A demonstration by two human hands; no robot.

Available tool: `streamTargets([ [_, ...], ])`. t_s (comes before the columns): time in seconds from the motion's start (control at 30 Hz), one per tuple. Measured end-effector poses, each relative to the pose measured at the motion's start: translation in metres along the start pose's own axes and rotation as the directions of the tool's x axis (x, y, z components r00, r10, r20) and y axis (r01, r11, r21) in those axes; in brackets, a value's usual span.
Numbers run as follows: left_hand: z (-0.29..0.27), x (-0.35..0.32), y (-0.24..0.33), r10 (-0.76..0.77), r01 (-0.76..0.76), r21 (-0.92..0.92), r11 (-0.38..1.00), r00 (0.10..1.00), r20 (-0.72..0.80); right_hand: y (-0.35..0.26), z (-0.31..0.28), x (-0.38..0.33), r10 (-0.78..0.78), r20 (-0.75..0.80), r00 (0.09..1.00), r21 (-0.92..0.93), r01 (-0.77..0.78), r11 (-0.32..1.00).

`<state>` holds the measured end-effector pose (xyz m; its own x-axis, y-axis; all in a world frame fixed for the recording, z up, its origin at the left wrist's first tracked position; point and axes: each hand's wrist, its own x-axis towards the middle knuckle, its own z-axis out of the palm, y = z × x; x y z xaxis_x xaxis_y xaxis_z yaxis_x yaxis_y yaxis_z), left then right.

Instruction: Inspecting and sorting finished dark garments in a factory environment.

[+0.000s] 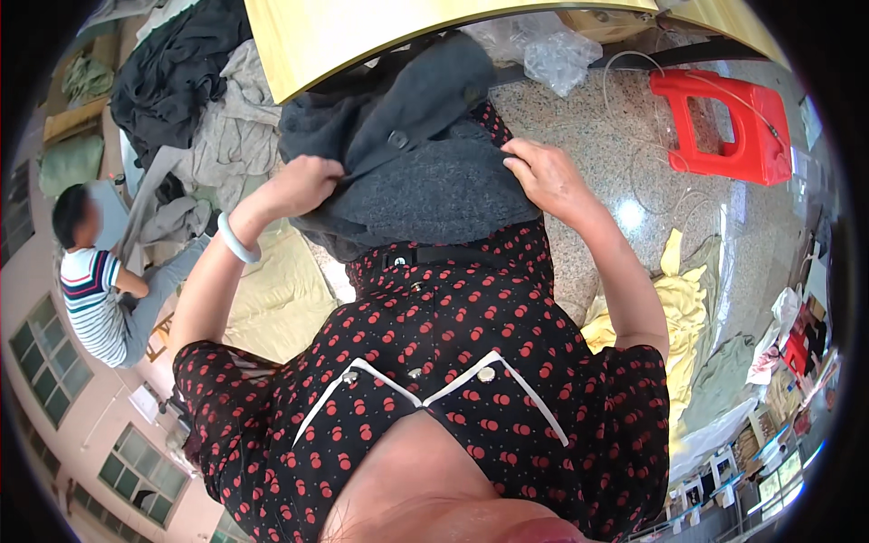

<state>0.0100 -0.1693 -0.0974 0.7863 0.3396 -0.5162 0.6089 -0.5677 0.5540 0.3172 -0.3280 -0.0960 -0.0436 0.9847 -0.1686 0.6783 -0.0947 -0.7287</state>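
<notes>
Across my lap lies a dark grey woollen garment (425, 185) with a dark button on it, perhaps a coat; its full shape is hidden in the folds. My left hand (306, 184), below a pale bangle, is closed on its left side near the button. At the opposite side my right hand (546, 176) pinches the cloth edge between thumb and fingers. The fabric is spread between the two hands, and its upper part is bunched and folded, reaching under the edge of a light wood table (335, 41).
Black and grey cloth heaps (181, 81) lie to the left, where a person (100, 281) sits. A red plastic stool (733, 127) lies on its side at the right. Clear plastic bags (557, 63) are beneath the table edge. Yellow cloth (674, 317) is piled by my right elbow.
</notes>
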Motion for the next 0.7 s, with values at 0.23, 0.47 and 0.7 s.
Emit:
streamTargets([
  [0.23,-0.023,0.077,0.058,0.215,-0.074,0.260,0.963,0.792,-0.571,-0.008,0.004,0.003,-0.031,0.044,0.999,-0.046,0.033,0.998],
  [0.47,0.007,0.152,0.057,-0.150,0.256,0.072,0.964,0.747,-0.648,-0.023,0.014,0.017,-0.105,0.076,0.992,0.012,0.104,0.995],
  [0.7,0.012,0.152,0.046,-0.374,0.413,-0.068,0.908,0.727,-0.576,-0.018,0.009,0.024,-0.027,0.048,0.998,-0.012,0.028,1.000],
])
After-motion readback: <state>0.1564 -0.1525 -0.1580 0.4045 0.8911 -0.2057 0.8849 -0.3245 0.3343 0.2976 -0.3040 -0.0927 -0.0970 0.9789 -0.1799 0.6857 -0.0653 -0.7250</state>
